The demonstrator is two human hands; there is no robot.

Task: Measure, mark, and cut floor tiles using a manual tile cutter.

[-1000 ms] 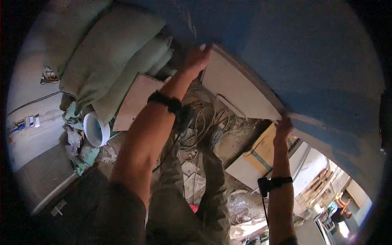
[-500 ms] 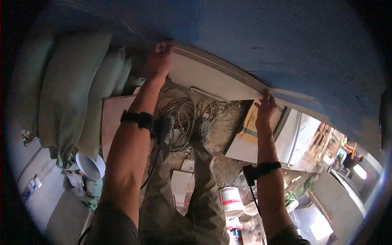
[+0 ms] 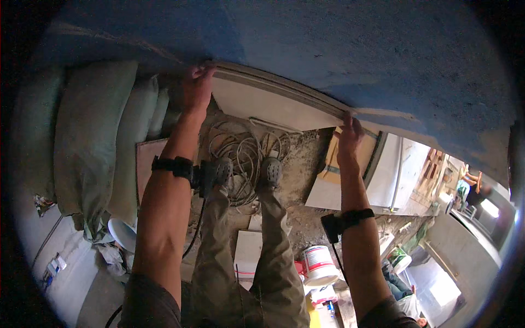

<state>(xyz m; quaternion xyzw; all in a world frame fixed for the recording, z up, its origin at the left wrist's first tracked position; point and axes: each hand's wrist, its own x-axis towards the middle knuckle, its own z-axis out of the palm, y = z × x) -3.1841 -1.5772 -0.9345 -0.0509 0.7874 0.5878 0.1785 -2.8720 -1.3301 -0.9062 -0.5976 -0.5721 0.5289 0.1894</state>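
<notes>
A pale, flat rectangular panel [image 3: 268,105] with a grey, layered-looking top edge is held up in front of the body by its two upper corners. The left corner is clasped in the grip of the bare left hand [image 3: 198,87]; the right corner is grasped in the grip of the bare right hand [image 3: 350,136]. Around the forearms, a black left strap [image 3: 175,165] and a black right strap [image 3: 355,220] are fastened. The panel's top edge is set close along a rough, blue-painted wall [image 3: 328,49]; whether the two are touching cannot be told.

Lower down, the legs are covered by olive trousers [image 3: 276,262], and grey shoes [image 3: 272,172] are planted on the dirt-covered floor [image 3: 306,158]. Loose loops of grey cable [image 3: 243,147] are heaped around the shoes. To the right of the legs a white bucket with a red-banded label [image 3: 319,262] is seen, while a white round tub [image 3: 123,232] is partly hidden by the left forearm. On the left, bulging green fabric sacks [image 3: 93,131] are ranged side by side. Beyond the right hand, a flat tan board [image 3: 369,145] and a smooth white sheet [image 3: 387,164] are placed. Farthest off, another person [image 3: 476,188] is shown small.
</notes>
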